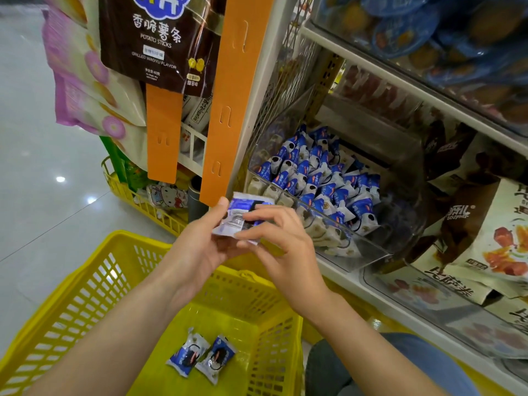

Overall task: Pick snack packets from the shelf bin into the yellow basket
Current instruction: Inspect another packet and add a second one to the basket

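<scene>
A small blue and white snack packet (240, 217) is held between both hands above the far rim of the yellow basket (85, 284). My left hand (204, 247) grips its lower left side with the thumb on top. My right hand (281, 241) pinches its right side with the fingertips. Two matching packets (201, 354) lie side by side on the basket floor. The clear shelf bin (357, 247) to the right is filled with several of the same blue and white packets (323, 175).
Orange hanging strips (225, 104) and a brown potato sticks bag (160, 41) hang just left of the bin. A second yellow basket (137, 201) with goods stands behind them. Brown snack bags (485, 230) fill the shelf at right. My knee in blue cloth (400, 364) is beside the basket.
</scene>
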### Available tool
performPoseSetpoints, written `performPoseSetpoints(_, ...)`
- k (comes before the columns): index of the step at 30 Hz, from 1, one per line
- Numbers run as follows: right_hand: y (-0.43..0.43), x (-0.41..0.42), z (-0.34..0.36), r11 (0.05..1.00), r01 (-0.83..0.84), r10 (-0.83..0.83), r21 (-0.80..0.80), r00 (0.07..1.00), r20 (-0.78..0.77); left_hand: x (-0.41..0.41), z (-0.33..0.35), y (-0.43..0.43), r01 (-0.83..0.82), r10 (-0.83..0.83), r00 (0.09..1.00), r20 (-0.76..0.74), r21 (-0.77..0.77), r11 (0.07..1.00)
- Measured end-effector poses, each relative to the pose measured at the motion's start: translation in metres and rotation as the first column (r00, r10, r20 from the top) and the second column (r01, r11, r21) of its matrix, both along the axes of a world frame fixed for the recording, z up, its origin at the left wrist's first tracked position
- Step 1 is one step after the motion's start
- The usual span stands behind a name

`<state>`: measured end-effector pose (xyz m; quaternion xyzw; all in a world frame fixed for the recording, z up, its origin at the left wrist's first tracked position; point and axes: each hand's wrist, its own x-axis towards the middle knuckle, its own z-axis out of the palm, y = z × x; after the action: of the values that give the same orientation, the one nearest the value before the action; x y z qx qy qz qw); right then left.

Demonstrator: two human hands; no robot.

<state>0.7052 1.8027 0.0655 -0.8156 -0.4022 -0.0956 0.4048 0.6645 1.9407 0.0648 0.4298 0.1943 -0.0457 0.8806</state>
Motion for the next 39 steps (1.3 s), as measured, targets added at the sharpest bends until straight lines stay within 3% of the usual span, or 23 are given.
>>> performPoseSetpoints(2, 0.001, -0.002, -0.001, 0.998, -0.033, 0.032, -0.061, 0.999, -0.014, -0.001, 0.001, 0.003, -0.079, 0.076, 0.996, 0.035, 0.089, 0.993)
performPoseSetpoints(5, 0.003, -0.005, 0.002, 0.996, 0.078, -0.066, 0.036, 0.964, -0.256, -0.002, 0.002, 0.006, -0.132, 0.120, 0.991, 0.063, 0.244, 0.961)
performPoseSetpoints(7, 0.004, -0.001, 0.004, 0.975, 0.178, -0.097, 0.130, 0.877, -0.471, -0.003, 0.003, 0.006, -0.115, 0.099, 0.993, 0.066, 0.321, 0.940)
performPoseSetpoints(9, 0.003, 0.003, 0.006, 0.964, 0.196, -0.024, 0.177, 0.732, -0.681, -0.003, 0.002, 0.004, -0.081, 0.059, 0.996, 0.070, 0.374, 0.924)
performPoseSetpoints(11, 0.003, 0.005, 0.007, 0.964, 0.185, 0.031, 0.188, 0.627, -0.778, -0.001, 0.001, 0.001, -0.091, 0.046, 0.993, 0.111, 0.444, 0.891)
performPoseSetpoints(14, 0.004, 0.004, 0.006, 0.951, 0.227, 0.027, 0.208, 0.611, -0.791, -0.001, -0.004, -0.001, -0.222, 0.085, 0.970, 0.227, 0.691, 0.688)
performPoseSetpoints(17, 0.004, 0.004, 0.003, 0.938, 0.247, 0.034, 0.245, 0.635, -0.772, -0.006, -0.007, -0.006, -0.246, -0.025, 0.957, 0.290, 0.850, 0.466)
performPoseSetpoints(20, 0.003, 0.004, 0.001, 0.946, 0.222, 0.034, 0.237, 0.659, -0.751, -0.009, -0.011, -0.007, -0.222, -0.051, 0.964, 0.261, 0.895, 0.387)
performPoseSetpoints(27, 0.003, 0.001, -0.001, 0.964, 0.201, -0.046, 0.172, 0.767, -0.640, -0.014, -0.015, -0.005, -0.196, -0.134, 0.958, 0.253, 0.921, 0.336)
performPoseSetpoints(31, 0.003, 0.003, -0.002, 0.963, 0.237, -0.111, 0.128, 0.783, -0.612, -0.014, -0.017, -0.003, -0.235, -0.082, 0.959, 0.270, 0.926, 0.295)
performPoseSetpoints(35, 0.002, 0.003, 0.000, 0.955, 0.175, 0.021, 0.240, 0.766, -0.643, -0.013, -0.012, -0.006, -0.189, -0.140, 0.950, 0.279, 0.871, 0.453)
performPoseSetpoints(39, 0.000, 0.001, 0.004, 0.971, 0.063, 0.094, 0.232, 0.788, -0.608, -0.008, -0.010, -0.006, -0.164, -0.105, 0.959, 0.262, 0.820, 0.548)
